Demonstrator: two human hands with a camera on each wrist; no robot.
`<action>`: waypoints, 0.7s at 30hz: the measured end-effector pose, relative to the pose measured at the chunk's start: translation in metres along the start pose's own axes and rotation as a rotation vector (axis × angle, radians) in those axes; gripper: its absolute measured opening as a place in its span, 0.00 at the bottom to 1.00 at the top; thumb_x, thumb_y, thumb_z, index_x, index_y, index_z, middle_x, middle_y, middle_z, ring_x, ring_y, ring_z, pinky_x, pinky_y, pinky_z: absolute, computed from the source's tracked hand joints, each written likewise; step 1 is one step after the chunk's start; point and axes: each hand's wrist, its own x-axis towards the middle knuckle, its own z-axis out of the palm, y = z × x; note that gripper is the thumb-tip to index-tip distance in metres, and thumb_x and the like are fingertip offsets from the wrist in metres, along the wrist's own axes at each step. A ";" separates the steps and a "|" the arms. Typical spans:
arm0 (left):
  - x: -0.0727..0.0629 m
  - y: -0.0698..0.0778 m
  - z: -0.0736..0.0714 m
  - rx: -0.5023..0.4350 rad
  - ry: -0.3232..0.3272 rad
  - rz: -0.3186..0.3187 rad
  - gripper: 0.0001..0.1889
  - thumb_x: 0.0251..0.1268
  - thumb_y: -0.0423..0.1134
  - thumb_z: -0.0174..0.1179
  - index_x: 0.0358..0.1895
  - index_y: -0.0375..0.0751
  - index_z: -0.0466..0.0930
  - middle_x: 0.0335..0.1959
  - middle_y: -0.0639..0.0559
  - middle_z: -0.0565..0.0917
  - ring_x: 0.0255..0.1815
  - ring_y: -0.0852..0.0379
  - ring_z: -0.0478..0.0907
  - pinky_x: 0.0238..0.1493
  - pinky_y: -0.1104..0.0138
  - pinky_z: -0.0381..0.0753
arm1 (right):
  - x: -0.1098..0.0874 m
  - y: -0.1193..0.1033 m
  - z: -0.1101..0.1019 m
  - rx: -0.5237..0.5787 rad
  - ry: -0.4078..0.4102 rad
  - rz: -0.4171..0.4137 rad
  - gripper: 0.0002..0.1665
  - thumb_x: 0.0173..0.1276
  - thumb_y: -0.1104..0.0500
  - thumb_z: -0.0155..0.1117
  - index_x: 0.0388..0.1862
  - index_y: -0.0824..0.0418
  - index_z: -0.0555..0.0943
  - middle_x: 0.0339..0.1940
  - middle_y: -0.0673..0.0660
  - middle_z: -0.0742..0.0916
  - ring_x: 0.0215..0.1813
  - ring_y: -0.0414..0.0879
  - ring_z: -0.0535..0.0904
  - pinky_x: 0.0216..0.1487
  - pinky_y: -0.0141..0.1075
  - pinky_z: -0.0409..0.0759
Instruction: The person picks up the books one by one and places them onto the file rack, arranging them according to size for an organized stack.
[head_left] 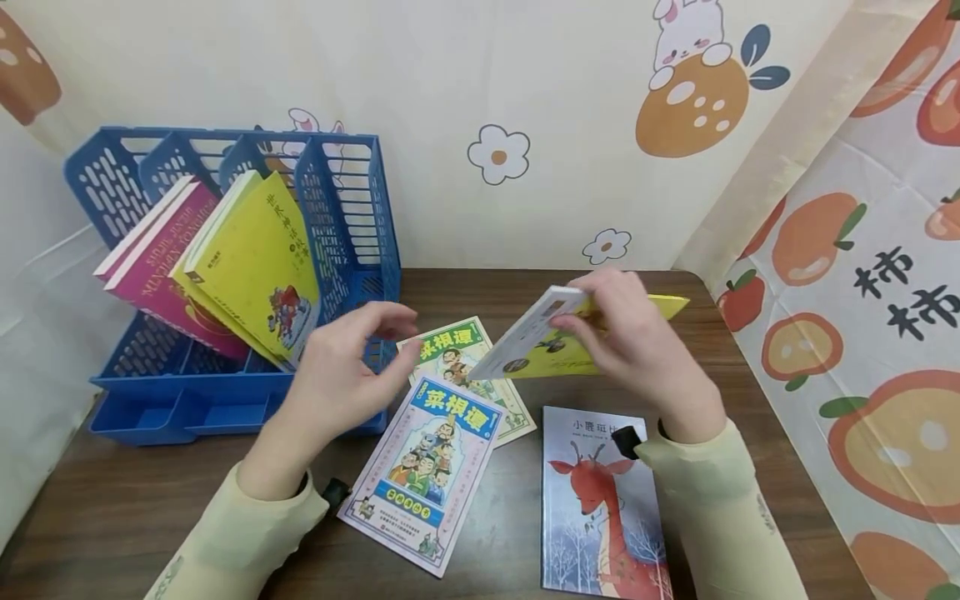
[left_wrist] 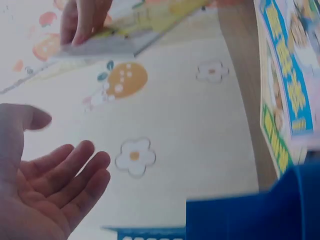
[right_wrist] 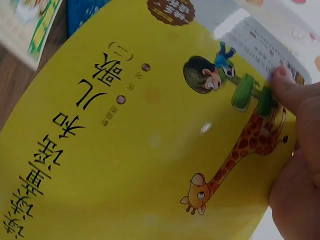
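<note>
My right hand point(head_left: 633, 333) grips a yellow book point(head_left: 562, 357) by its edge and holds it tilted above the table. In the right wrist view its cover shows a giraffe point(right_wrist: 245, 150) and a child, with the thumb pressed on the front near the grey spine. My left hand point(head_left: 341, 367) hovers with nothing in it, fingers loosely bent, between the blue rack and two comic-style booklets. In the left wrist view the left palm point(left_wrist: 50, 205) is turned up with the fingers spread. The blue-titled booklet point(head_left: 427, 471) overlaps the green-titled one point(head_left: 517, 412).
A blue slotted book rack point(head_left: 348, 175) stands at the left, with a magenta book point(head_left: 168, 279) and a yellow book point(head_left: 262, 258) leaning in its compartments. A deer-covered book point(head_left: 600, 500) lies at the front right. A patterned cloth backdrop point(head_left: 435, 208) rises behind the table.
</note>
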 end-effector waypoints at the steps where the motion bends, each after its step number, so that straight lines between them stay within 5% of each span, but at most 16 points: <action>1: 0.000 0.002 0.003 -0.018 -0.025 0.001 0.18 0.72 0.38 0.73 0.61 0.40 0.85 0.51 0.50 0.92 0.50 0.54 0.90 0.51 0.53 0.91 | 0.003 -0.003 0.004 0.004 -0.009 -0.027 0.21 0.77 0.54 0.75 0.53 0.69 0.79 0.44 0.61 0.86 0.43 0.54 0.77 0.47 0.44 0.68; 6: -0.001 0.010 0.014 -0.104 -0.135 -0.027 0.33 0.71 0.43 0.75 0.75 0.43 0.75 0.66 0.48 0.87 0.63 0.49 0.87 0.57 0.49 0.90 | 0.016 -0.017 0.022 0.032 -0.061 -0.082 0.25 0.64 0.63 0.84 0.54 0.65 0.79 0.46 0.57 0.87 0.48 0.52 0.80 0.46 0.44 0.69; 11: -0.002 0.013 0.024 -0.184 -0.214 -0.094 0.37 0.72 0.45 0.75 0.80 0.45 0.69 0.70 0.47 0.85 0.67 0.49 0.85 0.58 0.47 0.90 | 0.020 -0.025 0.038 0.050 -0.067 -0.101 0.25 0.66 0.62 0.82 0.56 0.64 0.78 0.46 0.56 0.86 0.48 0.52 0.80 0.45 0.44 0.70; 15: -0.004 0.013 0.033 -0.222 -0.266 -0.142 0.34 0.73 0.45 0.75 0.77 0.42 0.72 0.65 0.45 0.88 0.63 0.49 0.88 0.55 0.48 0.91 | 0.019 -0.028 0.048 0.061 -0.079 -0.113 0.23 0.70 0.59 0.80 0.56 0.63 0.78 0.46 0.56 0.86 0.47 0.51 0.80 0.44 0.43 0.69; 21: -0.007 0.016 0.039 -0.248 -0.317 -0.178 0.23 0.76 0.40 0.72 0.69 0.40 0.82 0.56 0.45 0.92 0.46 0.54 0.93 0.42 0.63 0.93 | 0.020 -0.034 0.057 0.070 -0.100 -0.117 0.21 0.72 0.58 0.79 0.56 0.62 0.78 0.46 0.55 0.86 0.48 0.51 0.79 0.45 0.42 0.69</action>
